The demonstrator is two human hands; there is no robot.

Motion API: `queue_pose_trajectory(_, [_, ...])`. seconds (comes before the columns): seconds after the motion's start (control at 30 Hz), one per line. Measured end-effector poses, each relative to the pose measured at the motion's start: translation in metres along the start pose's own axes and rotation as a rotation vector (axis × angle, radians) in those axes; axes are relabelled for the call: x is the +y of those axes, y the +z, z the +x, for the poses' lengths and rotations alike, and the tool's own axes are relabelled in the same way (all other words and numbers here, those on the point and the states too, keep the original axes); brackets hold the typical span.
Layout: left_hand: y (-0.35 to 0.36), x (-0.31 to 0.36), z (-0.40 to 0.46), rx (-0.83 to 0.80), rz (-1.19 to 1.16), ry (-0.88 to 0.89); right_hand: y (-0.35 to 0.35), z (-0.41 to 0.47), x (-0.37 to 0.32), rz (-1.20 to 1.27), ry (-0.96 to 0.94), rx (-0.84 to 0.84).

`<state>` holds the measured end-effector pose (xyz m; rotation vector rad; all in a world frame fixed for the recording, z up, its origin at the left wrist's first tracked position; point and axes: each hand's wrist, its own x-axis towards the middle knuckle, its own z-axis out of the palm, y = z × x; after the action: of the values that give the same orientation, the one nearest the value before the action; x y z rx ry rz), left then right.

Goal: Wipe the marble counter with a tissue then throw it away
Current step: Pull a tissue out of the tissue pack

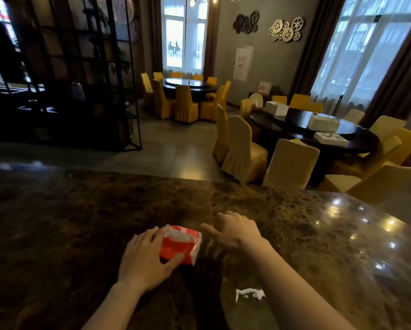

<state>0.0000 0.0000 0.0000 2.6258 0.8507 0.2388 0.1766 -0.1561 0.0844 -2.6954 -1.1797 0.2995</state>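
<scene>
A red and white tissue pack (181,245) lies on the dark brown marble counter (80,222), with white tissue showing at its open top. My left hand (145,258) rests on the pack's left side, thumb against its near edge and fingers along the left. My right hand (233,228) hovers just right of the pack, fingers spread, thumb pointing at the pack, holding nothing. A small crumpled white tissue scrap (249,294) lies on the counter near me, beside my right forearm.
The counter's far edge runs across the middle of the view. Beyond it are a tiled floor, a black metal shelf frame (118,91) at left, and round dark tables (318,132) ringed by yellow-covered chairs at right.
</scene>
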Motion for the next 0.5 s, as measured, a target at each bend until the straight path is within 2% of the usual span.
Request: queue_pose_trajectory(0.5, [0.087, -0.016, -0.014, -0.178, 0.129, 0.043, 0.089, 0.028, -0.027, -0.002, -0.237, -0.138])
